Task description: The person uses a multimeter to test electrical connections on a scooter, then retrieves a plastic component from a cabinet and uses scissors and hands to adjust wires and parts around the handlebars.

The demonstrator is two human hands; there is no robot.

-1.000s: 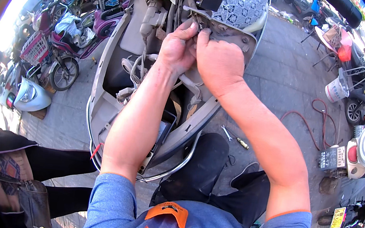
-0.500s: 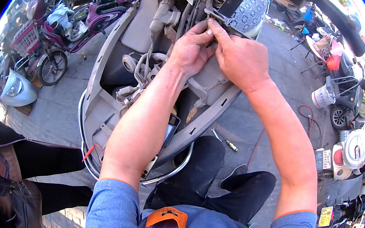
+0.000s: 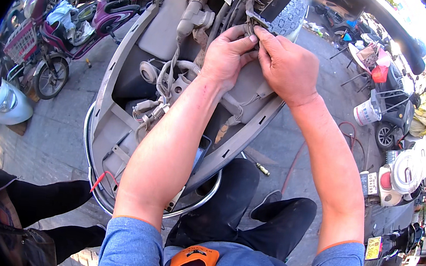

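Note:
My left hand (image 3: pixel 226 55) and my right hand (image 3: pixel 292 71) meet over the upper part of an opened scooter body (image 3: pixel 120 70), thumbs and fingertips pinched together. Between them are dusty dark wires (image 3: pixel 251 17), which run down to the fingertips beside a metal bracket. The exact piece under the fingers is mostly hidden. A corrugated hose (image 3: pixel 186 66), a round dusty part (image 3: pixel 149 71) and loose connectors (image 3: pixel 146 107) lie in the body below my left wrist. Beyond my right fingers is a grey-patterned panel (image 3: pixel 291 17).
A red-handled tool (image 3: pixel 103 177) lies at the body's near left edge, by a chrome rail (image 3: pixel 87 145). On the right, a brass-ended fitting (image 3: pixel 262 169) and a red hose (image 3: pixel 293 166) lie on the paving. Another person's dark-clad legs (image 3: pixel 53 201) are at left. Parked scooters (image 3: pixel 402 178) stand around.
The view has shifted slightly. My right index finger, stretched across the left fingertips before, has drawn back and bent. Both hands stay pinched at the wires.

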